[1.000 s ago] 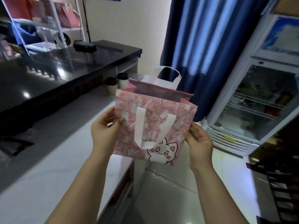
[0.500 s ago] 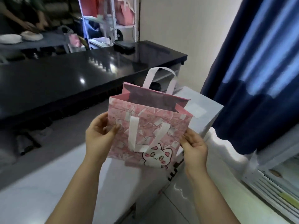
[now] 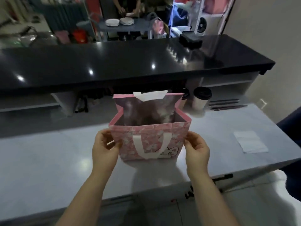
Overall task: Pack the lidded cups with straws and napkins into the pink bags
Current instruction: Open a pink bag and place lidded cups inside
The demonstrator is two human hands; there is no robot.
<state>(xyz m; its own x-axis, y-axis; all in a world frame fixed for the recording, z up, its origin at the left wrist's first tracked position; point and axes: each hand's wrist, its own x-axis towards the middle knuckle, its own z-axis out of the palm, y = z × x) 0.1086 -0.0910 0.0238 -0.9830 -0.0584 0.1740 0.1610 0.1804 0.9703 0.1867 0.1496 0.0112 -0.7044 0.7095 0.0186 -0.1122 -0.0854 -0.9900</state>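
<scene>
A pink bag [image 3: 150, 139] with white handles and a cat print stands upright on the grey counter [image 3: 48, 157], its mouth open and nothing visible inside. My left hand [image 3: 105, 149] pinches the bag's left side. On the right side my right hand [image 3: 196, 149] holds its edge. A white cup with a black lid [image 3: 201, 98] stands behind the bag to the right, and a second cup [image 3: 184, 99] is mostly hidden by the bag's back wall. Dark straws [image 3: 228, 104] lie beside the cups. A white napkin [image 3: 250, 141] lies flat at the right.
A glossy black raised counter [image 3: 130, 66] runs across behind the cups, with a black device [image 3: 190, 40] on it. Beyond it a person works at a table with stacked plates [image 3: 119, 22]. White shelves [image 3: 195, 18] stand at the back right. A blue curtain [image 3: 291, 121] hangs at the right edge.
The view swung left from the fridge and curtain toward the counter. The bag came down from mid-air and now stands on the grey counter, still held at both sides.
</scene>
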